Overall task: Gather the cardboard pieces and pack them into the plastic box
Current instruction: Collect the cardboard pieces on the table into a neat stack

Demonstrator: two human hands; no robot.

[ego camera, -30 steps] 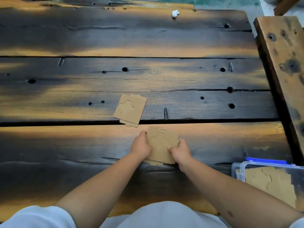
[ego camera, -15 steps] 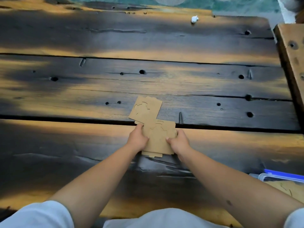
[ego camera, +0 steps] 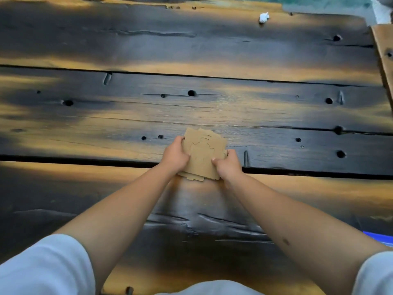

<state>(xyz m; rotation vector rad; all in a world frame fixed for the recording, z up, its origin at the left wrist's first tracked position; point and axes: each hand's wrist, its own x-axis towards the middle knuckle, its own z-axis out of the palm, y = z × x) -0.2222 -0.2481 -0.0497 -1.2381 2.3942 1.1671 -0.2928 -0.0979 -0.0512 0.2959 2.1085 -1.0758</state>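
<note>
Between both hands' grip, left hand (ego camera: 174, 155) and right hand (ego camera: 228, 166), sits the cardboard stack (ego camera: 203, 153).

Head camera looks steeply down, close over the table (ego camera: 212, 50).

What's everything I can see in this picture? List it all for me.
Cardboard pieces: one stack, exact count unclear, tan, held over the table's middle.
Table: one, dark scorched wooden planks with holes, fills the view.
White scrap: one, small, crumpled, far edge of the table.
Wooden board: one, light brown, far right edge.
Blue edge: one strip, lower right; probably the plastic box, mostly out of view.
Sleeves: two, white, bottom corners.
Left hand: grips the stack's left side.
Right hand: grips its right side.
</note>
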